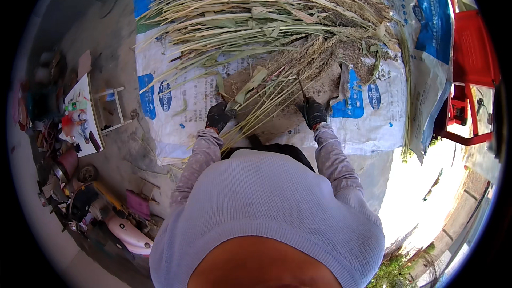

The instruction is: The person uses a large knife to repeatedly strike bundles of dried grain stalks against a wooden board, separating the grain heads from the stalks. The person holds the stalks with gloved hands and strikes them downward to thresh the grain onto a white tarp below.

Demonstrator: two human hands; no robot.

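Observation:
My left hand (220, 117), in a black glove, is at the near end of a small bunch of long grain stalks (271, 98). Its fingers look closed on a stalk with a broad dry leaf. The bunch slants away to the right, toward its brushy seed heads (314, 56). My right hand (314, 113), also in a black glove, is closed round a thin, dark, stick-like tool (301, 87) pointing away from me. The tool's exact kind is not clear. Both hands are low over the sacks, with loose seed and chaff (282, 120) between them.
A large heap of dry stalks (229, 18) covers the far side of the printed white sacks (373, 133). On the right are a red plastic chair (474, 48) and another sack (426, 69). On the left stand a picture board (85, 114) and a pink scooter (128, 234) among clutter.

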